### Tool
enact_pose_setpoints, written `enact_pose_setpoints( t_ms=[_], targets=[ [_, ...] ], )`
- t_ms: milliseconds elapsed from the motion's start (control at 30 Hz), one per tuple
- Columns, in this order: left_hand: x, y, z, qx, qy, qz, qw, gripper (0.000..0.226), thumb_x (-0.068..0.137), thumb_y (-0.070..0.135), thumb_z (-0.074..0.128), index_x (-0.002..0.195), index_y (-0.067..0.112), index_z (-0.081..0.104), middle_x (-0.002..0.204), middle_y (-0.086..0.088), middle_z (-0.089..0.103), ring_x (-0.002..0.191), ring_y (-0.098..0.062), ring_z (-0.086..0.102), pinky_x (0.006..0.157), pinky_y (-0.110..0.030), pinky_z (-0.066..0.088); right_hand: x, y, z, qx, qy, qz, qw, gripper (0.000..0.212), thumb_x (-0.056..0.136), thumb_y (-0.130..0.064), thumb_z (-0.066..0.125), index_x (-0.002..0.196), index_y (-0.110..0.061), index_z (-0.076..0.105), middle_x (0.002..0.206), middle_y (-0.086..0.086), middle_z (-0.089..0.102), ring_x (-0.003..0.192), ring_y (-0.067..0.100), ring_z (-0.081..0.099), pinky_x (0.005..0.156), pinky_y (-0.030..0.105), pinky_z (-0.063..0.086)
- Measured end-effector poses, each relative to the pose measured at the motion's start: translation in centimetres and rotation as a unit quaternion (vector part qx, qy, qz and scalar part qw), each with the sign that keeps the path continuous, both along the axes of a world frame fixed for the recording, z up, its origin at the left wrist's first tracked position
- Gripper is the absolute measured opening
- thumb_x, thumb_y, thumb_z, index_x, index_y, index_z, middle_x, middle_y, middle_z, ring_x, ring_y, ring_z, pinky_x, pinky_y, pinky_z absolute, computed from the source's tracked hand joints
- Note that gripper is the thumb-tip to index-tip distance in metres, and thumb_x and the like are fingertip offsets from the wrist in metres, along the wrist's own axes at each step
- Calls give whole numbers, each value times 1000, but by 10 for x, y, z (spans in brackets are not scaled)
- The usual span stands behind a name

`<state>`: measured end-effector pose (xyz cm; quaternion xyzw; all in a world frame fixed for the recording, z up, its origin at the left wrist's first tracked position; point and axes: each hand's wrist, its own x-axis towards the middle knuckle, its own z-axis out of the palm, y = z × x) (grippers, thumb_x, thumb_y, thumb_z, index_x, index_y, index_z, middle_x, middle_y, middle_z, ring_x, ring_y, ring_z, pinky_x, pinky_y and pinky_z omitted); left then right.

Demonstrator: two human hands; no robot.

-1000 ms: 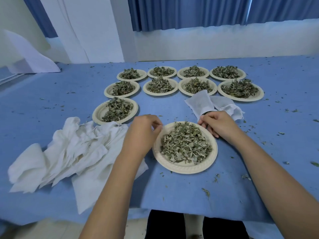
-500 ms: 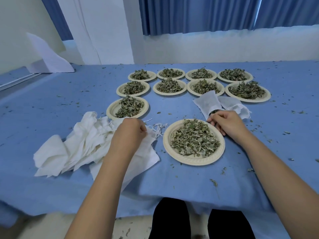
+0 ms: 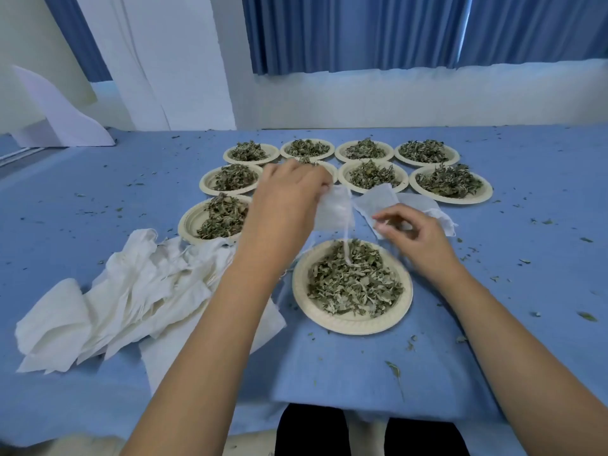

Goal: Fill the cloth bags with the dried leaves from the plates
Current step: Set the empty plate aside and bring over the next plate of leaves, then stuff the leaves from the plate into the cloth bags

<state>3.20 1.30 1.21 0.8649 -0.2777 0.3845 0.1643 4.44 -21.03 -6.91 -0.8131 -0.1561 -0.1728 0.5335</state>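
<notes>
A paper plate heaped with dried leaves sits close to the table's front edge. Above its far rim my left hand pinches a small white cloth bag by its top, and the bag's drawstring dangles onto the leaves. My right hand hovers just right of that bag. Its fingers are loosely curled and nothing shows inside them. The thumb is near the edge of a flat bag lying on the table.
A heap of empty white cloth bags lies left of the near plate. Several more plates of leaves stand in rows behind. Leaf crumbs dot the blue tablecloth. A white folded card stands at the far left.
My left hand has lifted a bag from the heap and carried it right, above the near plate's far rim. My right hand has left the plate's rim and opened its fingers.
</notes>
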Motion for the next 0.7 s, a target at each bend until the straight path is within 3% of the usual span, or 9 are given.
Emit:
enact_pose_setpoints(
  t_ms=[67,167,233,300,367,433,567,700],
  targets=[
    [13,-16,-6,33,26,-35,999,13,88,-3,59,92,6,69,86,-7,68,89,-24,51,78,-29,23,-6,7,6,29,15,73,997,38,80,-20,74,113,-32,61,99,-17,61,83,8,56,73,21,51],
    [30,-31,-20,57,-1,-59,997,11,83,-3,68,91,4,69,90,-9,68,92,-31,59,84,-34,27,-3,18,17,91,-4,56,994,23,80,-6,74,91,-23,66,78,-18,62,68,4,54,65,18,49],
    [38,-36,-27,-5,-42,-42,998,10,84,4,69,94,3,69,93,-12,65,94,-30,55,82,-33,31,0,21,26,116,-32,13,993,15,82,0,70,79,-15,67,67,-13,63,60,1,54,58,14,45],
    [42,-39,-32,-140,-44,-56,988,11,91,13,63,97,4,64,91,-10,60,88,-20,52,79,-27,38,5,22,34,103,-71,-28,992,10,83,1,69,79,-8,68,68,-7,65,59,3,55,58,15,46],
    [42,-41,-35,-274,65,-133,950,15,96,30,53,96,16,58,82,1,60,76,-10,55,70,-21,45,8,25,40,41,-128,-63,989,5,83,0,69,79,-2,68,73,5,66,63,12,59,61,23,49],
    [43,-43,-43,-320,198,-208,903,15,95,43,51,96,28,54,78,9,61,70,-7,60,66,-24,51,10,29,39,-22,-180,-81,980,4,82,-1,70,79,1,69,72,9,64,64,21,60,61,33,51],
    [45,-46,-57,-334,237,-216,887,18,88,27,70,97,34,57,83,4,67,74,-16,66,69,-34,57,9,37,29,-44,-178,-71,981,7,80,-1,70,76,-7,67,73,0,61,63,11,56,58,32,50],
    [45,-40,-57,-398,247,-224,855,27,87,4,68,91,31,72,75,9,72,65,-5,66,66,-17,53,8,36,24,72,-54,-74,993,13,81,-6,73,79,-18,68,76,-7,66,67,10,63,66,26,54]
  ],
)
